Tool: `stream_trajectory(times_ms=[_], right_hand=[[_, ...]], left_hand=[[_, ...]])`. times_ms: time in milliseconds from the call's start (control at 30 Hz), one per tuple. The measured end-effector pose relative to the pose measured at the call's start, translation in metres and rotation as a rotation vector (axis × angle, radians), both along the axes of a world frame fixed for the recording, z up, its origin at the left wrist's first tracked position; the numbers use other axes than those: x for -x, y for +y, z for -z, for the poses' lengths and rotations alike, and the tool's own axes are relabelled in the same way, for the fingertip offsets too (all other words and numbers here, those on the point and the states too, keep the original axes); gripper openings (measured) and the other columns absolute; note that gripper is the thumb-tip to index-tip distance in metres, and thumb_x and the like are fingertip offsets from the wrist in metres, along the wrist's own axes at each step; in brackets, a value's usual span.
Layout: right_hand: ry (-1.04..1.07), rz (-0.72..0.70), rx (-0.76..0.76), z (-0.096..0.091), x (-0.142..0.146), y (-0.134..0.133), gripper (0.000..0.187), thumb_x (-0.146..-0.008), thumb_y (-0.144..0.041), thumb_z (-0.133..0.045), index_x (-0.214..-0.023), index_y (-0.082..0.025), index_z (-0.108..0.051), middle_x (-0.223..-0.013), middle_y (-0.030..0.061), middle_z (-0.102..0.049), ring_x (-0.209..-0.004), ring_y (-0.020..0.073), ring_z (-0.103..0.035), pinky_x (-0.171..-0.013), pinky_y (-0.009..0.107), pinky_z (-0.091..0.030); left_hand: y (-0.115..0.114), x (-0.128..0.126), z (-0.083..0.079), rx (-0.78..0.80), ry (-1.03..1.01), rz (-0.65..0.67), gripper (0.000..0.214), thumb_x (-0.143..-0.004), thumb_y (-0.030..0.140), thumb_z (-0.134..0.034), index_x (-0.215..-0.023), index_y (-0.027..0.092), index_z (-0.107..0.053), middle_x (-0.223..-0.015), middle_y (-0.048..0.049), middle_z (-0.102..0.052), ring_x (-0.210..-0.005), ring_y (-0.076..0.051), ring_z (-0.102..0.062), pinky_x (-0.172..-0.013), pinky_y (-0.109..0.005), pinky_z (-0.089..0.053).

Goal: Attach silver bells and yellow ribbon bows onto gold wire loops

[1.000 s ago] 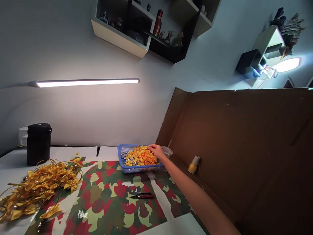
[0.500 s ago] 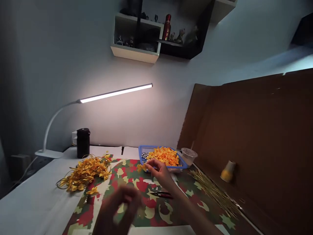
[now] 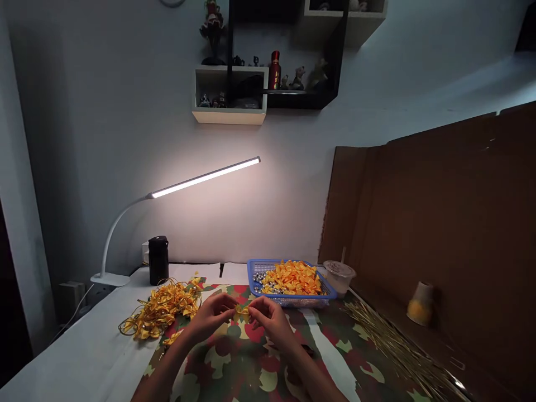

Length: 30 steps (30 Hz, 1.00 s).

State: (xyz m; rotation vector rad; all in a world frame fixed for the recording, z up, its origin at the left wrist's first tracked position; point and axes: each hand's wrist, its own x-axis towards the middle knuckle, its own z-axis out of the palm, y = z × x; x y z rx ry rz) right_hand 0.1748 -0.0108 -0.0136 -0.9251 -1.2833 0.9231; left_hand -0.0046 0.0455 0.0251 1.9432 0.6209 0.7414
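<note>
White surface [image 3: 79, 352] under a camouflage-patterned sheet [image 3: 226, 363] (desk lamp [image 3: 205, 177] glowing by the wall [image 3: 104, 111]); left hand [image 3: 211, 315] and right hand [image 3: 272, 321] grip one yellow ribbon piece [image 3: 242, 312] between their fingertips.

Obstruction to the left: the gold ribbon pile [image 3: 161, 310] lies near the left hand [image 3: 209, 315]. Ahead of the right hand [image 3: 272, 321], the blue plastic basket [image 3: 288, 299] blocks forward passage. Further right, a plastic cup [image 3: 339, 277] and gold wire stems [image 3: 389, 346] stand in the way. Passage runs low over the camouflage mat [image 3: 335, 357].
</note>
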Motion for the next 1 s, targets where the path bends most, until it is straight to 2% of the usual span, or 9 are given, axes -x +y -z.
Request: stream_trajectory(times_ms=[100, 167, 300, 400, 567, 800, 1000], right_hand=[[-0.016, -0.049, 0.049, 0.000, -0.002, -0.004, 0.055, -0.061, -0.064, -0.073, -0.089, -0.019, -0.059, -0.066, -0.0020, -0.059, -0.062, 0.0170, -0.061, -0.059, 0.032, -0.052], [-0.049, -0.106, 0.090, 0.000, -0.003, -0.006, 0.052, -0.062, -0.059, -0.075, -0.090, -0.018, -0.062, -0.068, -0.0011, -0.062, -0.063, 0.0172, -0.063, -0.061, 0.032, -0.053], [-0.130, -0.187, 0.140, 0.006, -0.008, -0.008, 0.026, -0.079, -0.038, -0.071, -0.082, -0.013, -0.064, -0.076, -0.0002, -0.065, -0.068, 0.0142, -0.064, -0.067, 0.032, -0.053], [-0.177, -0.209, 0.163, 0.011, -0.011, -0.009, 0.015, -0.089, -0.026, -0.063, -0.085, -0.012, -0.062, -0.080, -0.0003, -0.065, -0.071, 0.0131, -0.064, -0.069, 0.031, -0.054], [-0.229, -0.225, 0.195, 0.016, -0.013, -0.010, 0.014, -0.090, -0.025, -0.061, -0.091, -0.012, -0.062, -0.086, 0.0013, -0.065, -0.075, 0.0142, -0.064, -0.070, 0.032, -0.055], [-0.271, -0.225, 0.193, 0.017, -0.011, -0.008, 0.016, -0.091, -0.026, -0.060, -0.098, -0.012, -0.061, -0.093, 0.0031, -0.065, -0.080, 0.0154, -0.064, -0.072, 0.034, -0.055], [-0.341, -0.277, 0.213, 0.015, -0.013, -0.013, 0.015, -0.092, -0.027, -0.059, -0.094, -0.012, -0.061, -0.085, 0.0011, -0.063, -0.069, 0.0121, -0.062, -0.061, 0.027, -0.054]], left_hand=[[-0.001, 0.004, 0.005, 0.043, 0.035, 0.030, 0.039, -0.071, 0.052, -0.065, -0.086, 0.017, -0.058, -0.077, -0.0015, -0.062, -0.071, -0.016, -0.059, -0.066, -0.028, -0.047], [-0.003, 0.007, 0.006, 0.069, 0.080, 0.056, 0.034, -0.071, 0.046, -0.067, -0.085, 0.017, -0.058, -0.072, 0.0005, -0.061, -0.069, -0.015, -0.059, -0.063, -0.027, -0.046], [-0.007, 0.009, 0.008, 0.093, 0.190, 0.106, 0.023, -0.077, 0.036, -0.067, -0.084, 0.015, -0.059, -0.063, 0.0032, -0.059, -0.059, -0.013, -0.058, -0.056, -0.025, -0.045], [-0.010, 0.007, 0.011, 0.095, 0.262, 0.141, 0.017, -0.083, 0.029, -0.064, -0.086, 0.013, -0.060, -0.067, 0.0029, -0.060, -0.058, -0.011, -0.058, -0.055, -0.025, -0.047], [-0.012, 0.003, 0.012, 0.060, 0.369, 0.170, 0.014, -0.088, 0.026, -0.061, -0.088, 0.012, -0.060, -0.073, 0.0015, -0.062, -0.063, -0.012, -0.060, -0.060, -0.027, -0.052], [-0.013, 0.003, 0.011, -0.074, 0.450, 0.119, 0.015, -0.087, 0.027, -0.062, -0.088, 0.012, -0.061, -0.078, 0.0004, -0.062, -0.069, -0.014, -0.061, -0.066, -0.031, -0.052], [-0.018, 0.002, 0.007, -0.106, 0.475, 0.128, 0.017, -0.089, 0.029, -0.059, -0.086, 0.012, -0.061, -0.074, 0.0012, -0.061, -0.067, -0.013, -0.060, -0.065, -0.030, -0.052]])
